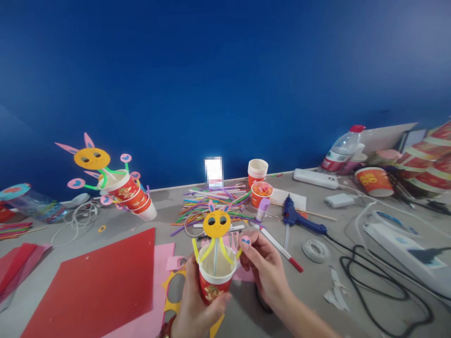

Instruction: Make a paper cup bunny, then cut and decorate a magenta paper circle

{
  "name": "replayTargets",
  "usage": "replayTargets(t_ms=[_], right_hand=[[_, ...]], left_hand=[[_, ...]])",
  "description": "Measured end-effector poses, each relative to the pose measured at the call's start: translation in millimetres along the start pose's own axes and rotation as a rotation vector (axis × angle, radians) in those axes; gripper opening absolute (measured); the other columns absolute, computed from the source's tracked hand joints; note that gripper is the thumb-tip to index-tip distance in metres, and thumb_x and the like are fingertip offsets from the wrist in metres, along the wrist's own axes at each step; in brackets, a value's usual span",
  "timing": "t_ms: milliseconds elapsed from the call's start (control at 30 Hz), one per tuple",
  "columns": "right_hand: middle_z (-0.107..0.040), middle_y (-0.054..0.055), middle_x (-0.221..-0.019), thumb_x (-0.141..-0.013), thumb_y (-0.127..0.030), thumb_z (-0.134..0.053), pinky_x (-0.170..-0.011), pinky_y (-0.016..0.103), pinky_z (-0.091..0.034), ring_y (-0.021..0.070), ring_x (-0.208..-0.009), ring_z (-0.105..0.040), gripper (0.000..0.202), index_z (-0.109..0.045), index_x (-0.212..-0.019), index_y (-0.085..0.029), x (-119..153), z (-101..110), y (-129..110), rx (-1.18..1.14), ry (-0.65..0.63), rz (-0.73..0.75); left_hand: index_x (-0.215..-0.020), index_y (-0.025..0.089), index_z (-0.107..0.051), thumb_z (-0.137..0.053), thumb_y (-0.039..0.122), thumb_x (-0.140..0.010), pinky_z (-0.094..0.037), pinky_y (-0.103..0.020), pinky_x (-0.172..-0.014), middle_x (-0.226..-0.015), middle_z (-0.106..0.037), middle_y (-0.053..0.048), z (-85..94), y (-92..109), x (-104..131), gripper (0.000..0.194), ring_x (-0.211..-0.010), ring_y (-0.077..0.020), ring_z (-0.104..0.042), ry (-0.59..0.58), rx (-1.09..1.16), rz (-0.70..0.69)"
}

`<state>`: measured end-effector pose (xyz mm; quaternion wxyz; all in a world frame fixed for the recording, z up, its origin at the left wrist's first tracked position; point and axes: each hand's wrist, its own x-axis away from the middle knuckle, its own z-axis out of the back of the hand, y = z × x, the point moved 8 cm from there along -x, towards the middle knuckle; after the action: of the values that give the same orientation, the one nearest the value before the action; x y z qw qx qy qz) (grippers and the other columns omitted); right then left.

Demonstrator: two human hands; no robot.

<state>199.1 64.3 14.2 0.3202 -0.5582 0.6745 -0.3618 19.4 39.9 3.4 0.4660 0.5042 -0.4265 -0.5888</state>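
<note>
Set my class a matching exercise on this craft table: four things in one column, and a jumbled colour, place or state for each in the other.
1. cup with yellow arms
2. glue gun
3. bottle
4. big red sheet

A. topped with a red cap
B. flat, left of both hands
C. gripped by the left hand
D. blue

Pairs: 1-C, 2-D, 3-A, 4-B
</note>
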Motion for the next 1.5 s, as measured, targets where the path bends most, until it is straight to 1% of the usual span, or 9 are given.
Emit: replayTargets(t_ms=[133, 267, 500, 767, 1000, 1100, 1333, 1433, 1500], right_hand=[[-0.049, -0.005, -0.064, -0.081, -0.031, -0.076, -0.046, 0.015, -0.038, 0.0049, -0.050, -0.043, 0.023, -0.059, -0.073, -0.018, 2, 1, -3, 0.046, 0.017, 0.033], [-0.049, -0.006, -0.064, -0.080, -0.032, -0.077, -0.045, 0.015, -0.038, 0.0047, -0.049, -0.044, 0.024, -0.058, -0.073, -0.018, 3, 0, -4, 0.044, 0.027, 0.034], [-0.051, -0.005, -0.059, -0.075, -0.039, -0.079, -0.042, 0.016, -0.032, 0.0043, -0.045, -0.042, 0.029, -0.061, -0.074, -0.017, 2, -4, -2, 0.001, 0.026, -0.034], [-0.051, -0.004, -0.054, -0.079, -0.042, -0.076, -0.045, 0.018, -0.034, 0.0059, -0.046, -0.043, 0.027, -0.069, -0.076, -0.016, 0, 3, -1, 0.059, 0.033, -0.010], [-0.051, -0.004, -0.054, -0.079, -0.042, -0.075, -0.044, 0.018, -0.034, 0.0057, -0.046, -0.043, 0.026, -0.071, -0.078, -0.016, 0, 1, 1, 0.032, 0.023, -0.036], [-0.053, -0.004, -0.056, -0.079, -0.040, -0.076, -0.045, 0.017, -0.034, 0.0050, -0.046, -0.043, 0.023, -0.070, -0.081, -0.018, 0, -1, -2, 0.016, 0.021, -0.029], [-0.061, -0.001, -0.068, -0.078, -0.039, -0.077, -0.044, 0.018, -0.035, 0.0053, -0.047, -0.044, 0.025, -0.067, -0.077, -0.016, 1, -3, -6, 0.044, 0.016, -0.033], [-0.064, 0.002, -0.077, -0.083, -0.043, -0.070, -0.046, 0.019, -0.038, 0.0070, -0.050, -0.046, 0.027, -0.068, -0.090, -0.017, -3, -4, -8, 0.065, -0.015, -0.032], [-0.065, 0.003, -0.082, -0.086, -0.045, -0.065, -0.048, 0.021, -0.040, 0.0084, -0.052, -0.048, 0.029, -0.066, -0.098, -0.018, -8, -3, -7, 0.125, -0.043, -0.039]], left_hand=[[-0.131, 0.019, -0.037, -0.074, 0.022, -0.065, -0.047, -0.045, -0.098, -0.121, -0.058, -0.014, 1.1, -2, 1, 0.076, -0.112, -0.0317, -0.058, 0.006, -0.108, -0.026], [-0.130, 0.019, -0.039, -0.072, 0.028, -0.068, -0.045, -0.046, -0.100, -0.122, -0.057, -0.014, 4.4, 0, 1, 0.071, -0.114, -0.0321, -0.057, 0.075, -0.091, -0.001], [-0.133, 0.022, -0.035, -0.071, 0.031, -0.074, -0.048, -0.042, -0.098, -0.126, -0.057, -0.015, -1.4, 3, -5, 0.070, -0.112, -0.0296, -0.059, -0.067, 0.017, 0.035], [-0.133, 0.022, -0.031, -0.069, 0.035, -0.079, -0.047, -0.038, -0.098, -0.127, -0.055, -0.013, -2.5, -2, -4, 0.067, -0.112, -0.0265, -0.058, -0.102, 0.047, 0.066], [-0.132, 0.022, -0.035, -0.071, 0.032, -0.077, -0.048, -0.038, -0.098, -0.125, -0.058, -0.012, 1.3, 0, -3, 0.067, -0.113, -0.0273, -0.058, -0.069, 0.037, 0.045], [-0.133, 0.022, -0.036, -0.072, 0.033, -0.076, -0.047, -0.039, -0.098, -0.125, -0.058, -0.012, 2.5, 0, -4, 0.068, -0.113, -0.0276, -0.059, -0.057, 0.032, 0.043], [-0.136, 0.022, -0.033, -0.071, 0.036, -0.078, -0.049, -0.039, -0.097, -0.124, -0.058, -0.013, 1.1, 0, -5, 0.070, -0.113, -0.0277, -0.059, -0.068, 0.040, 0.059], [-0.139, 0.022, -0.029, -0.072, 0.040, -0.078, -0.050, -0.040, -0.097, -0.121, -0.061, -0.013, 3.4, -3, -8, 0.077, -0.113, -0.0291, -0.060, -0.047, 0.111, 0.109], [-0.141, 0.024, -0.026, -0.071, 0.043, -0.079, -0.054, -0.040, -0.091, -0.119, -0.063, -0.012, 5.4, -8, -11, 0.079, -0.107, -0.0289, -0.064, -0.041, 0.199, 0.169]])
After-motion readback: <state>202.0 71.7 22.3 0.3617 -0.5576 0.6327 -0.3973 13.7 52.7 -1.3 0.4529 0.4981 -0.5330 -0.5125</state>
